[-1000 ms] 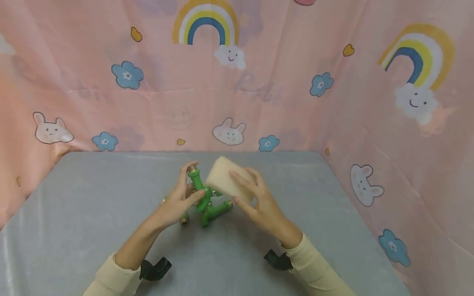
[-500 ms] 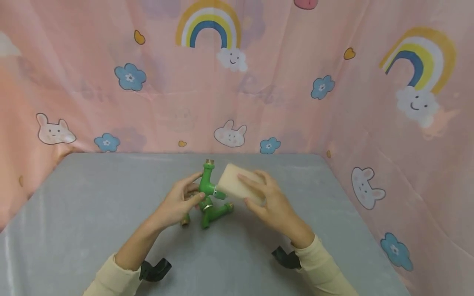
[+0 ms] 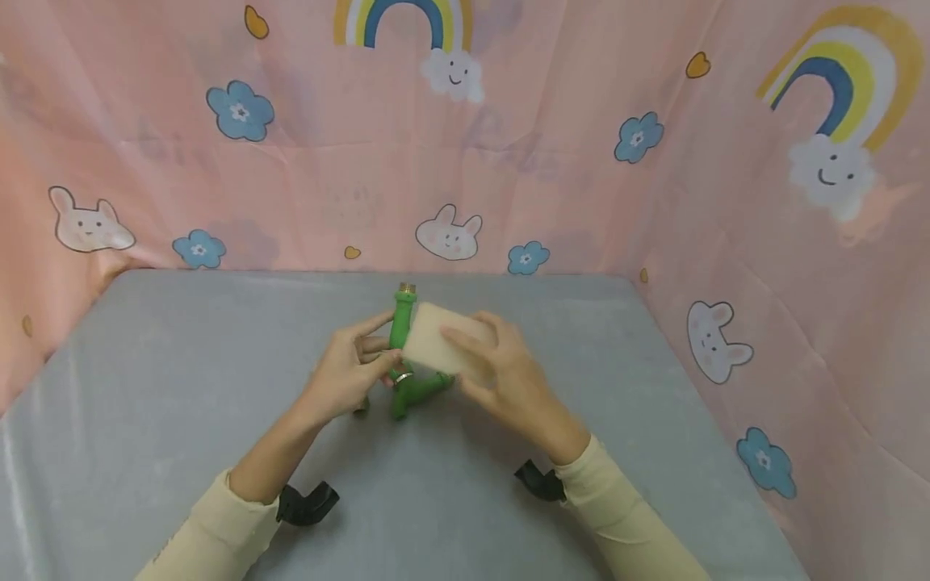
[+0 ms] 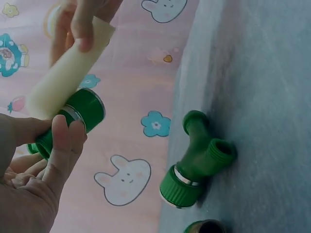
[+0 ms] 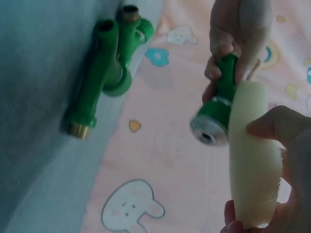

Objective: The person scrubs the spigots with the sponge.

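My left hand (image 3: pixel 337 373) holds a green tap (image 3: pixel 402 319) with a brass threaded end, which points away from me in the head view. A cream sponge (image 3: pixel 436 343) is gripped in my right hand (image 3: pixel 516 383), fingers on one face and thumb on the other. The sponge lies against the held tap's side, as the left wrist view also shows, and covers part of it. Below the hands, a second green tap (image 3: pixel 423 391) rests on the table. Another tap (image 4: pixel 208 226) is mostly hidden behind my left hand in the head view.
The grey table (image 3: pixel 182 363) runs back to a pink curtain (image 3: pixel 305 186) printed with rainbows, flowers and rabbits. Curtain also closes off the right and left sides. A black curved piece (image 3: pixel 308 504) sticks out by my left cuff, and a similar piece (image 3: pixel 540 481) by my right.
The held tap has swung from a leftward tilt to nearly upright in the head view. My right hand and sponge drew right, then came back left against the tap. The head view shifted slightly.
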{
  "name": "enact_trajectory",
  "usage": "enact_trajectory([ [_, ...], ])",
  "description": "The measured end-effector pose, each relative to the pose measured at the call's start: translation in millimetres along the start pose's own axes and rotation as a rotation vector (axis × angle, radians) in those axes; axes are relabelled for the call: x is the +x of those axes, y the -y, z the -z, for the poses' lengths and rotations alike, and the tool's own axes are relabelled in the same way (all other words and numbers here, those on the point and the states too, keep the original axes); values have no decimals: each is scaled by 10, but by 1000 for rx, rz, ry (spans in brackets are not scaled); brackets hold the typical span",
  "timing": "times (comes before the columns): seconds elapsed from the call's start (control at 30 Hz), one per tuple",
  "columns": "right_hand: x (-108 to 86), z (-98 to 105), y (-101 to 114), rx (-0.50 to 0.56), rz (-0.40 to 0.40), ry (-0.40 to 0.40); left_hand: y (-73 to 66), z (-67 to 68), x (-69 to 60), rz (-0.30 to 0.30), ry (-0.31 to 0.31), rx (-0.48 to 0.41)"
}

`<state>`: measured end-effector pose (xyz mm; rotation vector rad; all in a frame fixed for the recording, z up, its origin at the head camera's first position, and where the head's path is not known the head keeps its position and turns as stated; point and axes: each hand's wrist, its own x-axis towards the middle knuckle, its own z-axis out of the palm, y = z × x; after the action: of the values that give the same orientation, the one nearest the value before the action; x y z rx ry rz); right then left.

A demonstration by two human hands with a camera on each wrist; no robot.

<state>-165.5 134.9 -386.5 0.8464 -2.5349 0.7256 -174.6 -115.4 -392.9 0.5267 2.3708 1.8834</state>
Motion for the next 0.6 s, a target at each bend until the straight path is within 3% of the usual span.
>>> enact_trajectory([
  [0.13, 14, 69, -109, -65, -50, 20, 24, 33, 21, 30, -19, 26],
  [0.33, 28, 154, -228, -47, -111, 1, 67, 65, 35, 99, -81, 26],
  [0.43, 41, 133, -201, -4, -56, -41, 63, 61, 38, 112, -60, 0],
  [0.6, 42, 1, -127, 14, 67, -45, 53, 57, 33, 121, 53, -72],
])
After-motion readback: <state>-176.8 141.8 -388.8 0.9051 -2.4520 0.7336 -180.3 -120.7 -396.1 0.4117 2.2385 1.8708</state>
